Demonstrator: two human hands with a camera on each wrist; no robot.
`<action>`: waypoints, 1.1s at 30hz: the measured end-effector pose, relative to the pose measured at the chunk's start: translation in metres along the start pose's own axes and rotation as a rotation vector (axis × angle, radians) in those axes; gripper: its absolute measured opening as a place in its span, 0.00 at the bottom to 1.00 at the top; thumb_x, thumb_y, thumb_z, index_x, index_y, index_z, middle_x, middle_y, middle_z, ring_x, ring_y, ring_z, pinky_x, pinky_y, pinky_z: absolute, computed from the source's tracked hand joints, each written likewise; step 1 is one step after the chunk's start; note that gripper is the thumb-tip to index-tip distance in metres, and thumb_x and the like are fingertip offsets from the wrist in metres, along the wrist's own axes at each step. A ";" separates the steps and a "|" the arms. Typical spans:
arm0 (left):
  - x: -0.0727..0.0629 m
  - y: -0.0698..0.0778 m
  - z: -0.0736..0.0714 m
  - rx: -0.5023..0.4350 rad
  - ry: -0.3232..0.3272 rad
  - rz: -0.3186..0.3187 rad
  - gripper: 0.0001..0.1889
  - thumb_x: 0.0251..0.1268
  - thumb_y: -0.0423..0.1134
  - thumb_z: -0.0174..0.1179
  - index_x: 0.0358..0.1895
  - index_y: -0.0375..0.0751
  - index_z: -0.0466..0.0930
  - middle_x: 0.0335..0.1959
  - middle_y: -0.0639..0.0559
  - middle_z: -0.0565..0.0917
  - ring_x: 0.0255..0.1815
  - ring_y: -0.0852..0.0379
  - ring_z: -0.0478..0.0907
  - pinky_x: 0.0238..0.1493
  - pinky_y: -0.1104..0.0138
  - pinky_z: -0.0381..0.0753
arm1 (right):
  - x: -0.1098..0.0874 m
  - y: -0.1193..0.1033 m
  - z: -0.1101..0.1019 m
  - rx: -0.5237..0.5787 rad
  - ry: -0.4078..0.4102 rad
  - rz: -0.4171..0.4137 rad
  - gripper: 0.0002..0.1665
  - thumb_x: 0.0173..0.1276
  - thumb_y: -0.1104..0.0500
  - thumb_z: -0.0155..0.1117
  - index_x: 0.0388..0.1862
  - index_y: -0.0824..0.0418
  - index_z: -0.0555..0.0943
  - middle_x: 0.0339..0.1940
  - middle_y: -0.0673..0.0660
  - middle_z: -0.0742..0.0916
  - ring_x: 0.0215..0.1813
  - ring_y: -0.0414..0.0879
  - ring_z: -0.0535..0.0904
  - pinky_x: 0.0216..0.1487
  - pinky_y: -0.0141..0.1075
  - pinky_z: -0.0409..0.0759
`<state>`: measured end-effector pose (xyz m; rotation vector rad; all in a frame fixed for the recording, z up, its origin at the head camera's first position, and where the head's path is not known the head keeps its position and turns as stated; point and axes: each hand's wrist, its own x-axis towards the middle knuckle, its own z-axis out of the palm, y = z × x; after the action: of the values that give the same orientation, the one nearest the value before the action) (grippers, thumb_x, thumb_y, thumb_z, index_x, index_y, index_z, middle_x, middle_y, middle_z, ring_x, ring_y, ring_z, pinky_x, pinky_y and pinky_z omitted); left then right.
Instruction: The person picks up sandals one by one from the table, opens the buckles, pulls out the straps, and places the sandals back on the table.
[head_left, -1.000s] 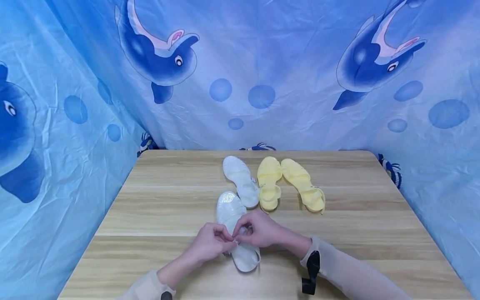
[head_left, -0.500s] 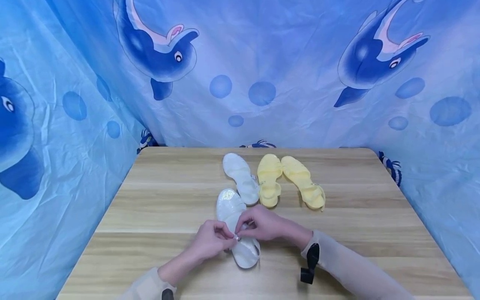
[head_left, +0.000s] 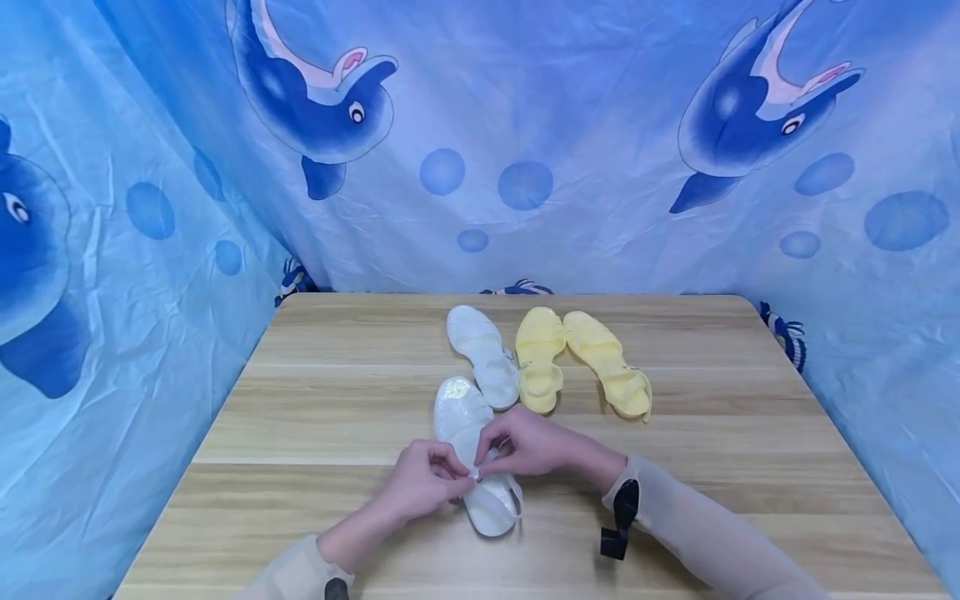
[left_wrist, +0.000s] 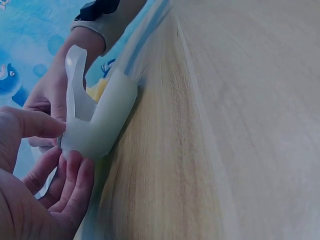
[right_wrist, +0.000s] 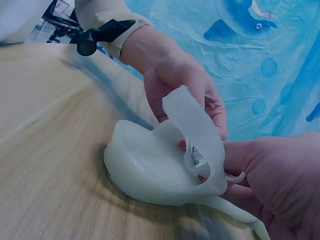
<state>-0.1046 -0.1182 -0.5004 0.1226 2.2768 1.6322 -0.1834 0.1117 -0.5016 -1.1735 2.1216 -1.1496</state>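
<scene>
The left hand [head_left: 426,483] pinches the small buckle [left_wrist: 60,142]; the right hand [head_left: 528,446], fingertips curled in, pinches the strap [right_wrist: 237,179]. Beneath both lies the nearer white sandal [head_left: 459,417]. Ideally, steady buckle, strap untwisted. Beyond the right hand: yellow sandals [head_left: 540,354].

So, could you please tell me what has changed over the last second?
The right hand has shifted slightly rightward, away from the left hand. Nothing was visibly let go: both remain at the near white sandal. The far white sandal and yellow pair lie as before.
</scene>
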 end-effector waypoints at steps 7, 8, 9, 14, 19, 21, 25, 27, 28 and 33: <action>0.001 0.004 0.001 -0.009 0.005 -0.029 0.08 0.53 0.31 0.77 0.31 0.33 0.86 0.25 0.49 0.89 0.22 0.60 0.81 0.21 0.72 0.75 | 0.006 0.003 -0.003 0.004 -0.027 -0.027 0.03 0.68 0.59 0.78 0.37 0.54 0.90 0.38 0.51 0.94 0.43 0.28 0.86 0.47 0.28 0.89; 0.002 0.004 0.001 -0.005 0.006 -0.030 0.08 0.53 0.31 0.77 0.31 0.33 0.85 0.25 0.49 0.88 0.22 0.60 0.81 0.21 0.72 0.75 | 0.007 0.001 -0.003 -0.022 -0.030 -0.041 0.03 0.68 0.60 0.78 0.36 0.54 0.90 0.37 0.50 0.94 0.42 0.28 0.86 0.46 0.28 0.89; 0.002 0.004 0.001 -0.003 0.008 -0.031 0.09 0.53 0.32 0.77 0.31 0.34 0.85 0.24 0.50 0.88 0.22 0.61 0.81 0.21 0.73 0.75 | 0.008 -0.002 -0.004 -0.053 -0.029 -0.053 0.04 0.68 0.60 0.78 0.36 0.53 0.89 0.36 0.49 0.94 0.41 0.27 0.85 0.46 0.27 0.88; 0.002 0.001 0.001 -0.011 0.015 -0.041 0.11 0.54 0.35 0.80 0.30 0.34 0.86 0.21 0.49 0.88 0.21 0.62 0.82 0.21 0.74 0.76 | 0.012 -0.012 -0.003 -0.143 -0.006 -0.056 0.06 0.63 0.61 0.80 0.32 0.51 0.89 0.31 0.42 0.92 0.37 0.28 0.83 0.43 0.24 0.84; 0.002 -0.001 0.001 0.017 0.004 -0.025 0.11 0.54 0.35 0.79 0.28 0.34 0.84 0.20 0.50 0.88 0.20 0.62 0.79 0.19 0.74 0.73 | 0.012 -0.011 -0.002 -0.109 -0.004 0.005 0.06 0.62 0.62 0.81 0.30 0.52 0.90 0.29 0.41 0.91 0.36 0.29 0.82 0.42 0.24 0.83; 0.002 0.000 0.000 0.031 0.004 -0.021 0.11 0.54 0.35 0.79 0.27 0.35 0.84 0.20 0.51 0.87 0.19 0.62 0.79 0.19 0.74 0.73 | 0.012 -0.010 -0.003 -0.100 -0.007 0.005 0.06 0.62 0.62 0.81 0.30 0.52 0.90 0.29 0.42 0.91 0.35 0.29 0.81 0.42 0.24 0.83; 0.001 0.000 0.000 0.034 0.006 -0.029 0.11 0.54 0.35 0.80 0.28 0.36 0.84 0.21 0.50 0.87 0.19 0.62 0.78 0.19 0.74 0.73 | 0.011 -0.007 -0.003 -0.074 -0.026 -0.009 0.06 0.64 0.61 0.80 0.33 0.51 0.89 0.31 0.41 0.90 0.37 0.28 0.81 0.42 0.25 0.84; 0.001 0.001 0.000 0.026 0.006 -0.034 0.12 0.54 0.35 0.80 0.29 0.35 0.85 0.21 0.50 0.88 0.20 0.62 0.79 0.19 0.74 0.73 | 0.011 -0.006 -0.002 -0.066 -0.038 -0.014 0.05 0.66 0.59 0.79 0.35 0.50 0.90 0.32 0.40 0.90 0.37 0.28 0.80 0.42 0.25 0.84; 0.001 0.001 0.000 0.020 0.005 -0.037 0.12 0.54 0.35 0.80 0.29 0.35 0.85 0.21 0.49 0.88 0.19 0.63 0.79 0.19 0.74 0.73 | 0.011 -0.005 -0.002 -0.058 -0.044 -0.014 0.04 0.66 0.58 0.80 0.36 0.50 0.90 0.33 0.40 0.91 0.37 0.27 0.81 0.42 0.25 0.84; 0.001 0.001 0.000 0.017 0.004 -0.021 0.11 0.55 0.35 0.80 0.30 0.35 0.85 0.22 0.49 0.88 0.19 0.63 0.79 0.19 0.73 0.74 | 0.012 -0.002 -0.003 -0.015 -0.066 -0.016 0.04 0.67 0.56 0.80 0.39 0.51 0.92 0.37 0.43 0.93 0.39 0.27 0.84 0.44 0.26 0.87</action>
<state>-0.1056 -0.1179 -0.4996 0.0996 2.2875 1.6044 -0.1909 0.1028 -0.4981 -1.2202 2.0785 -1.0890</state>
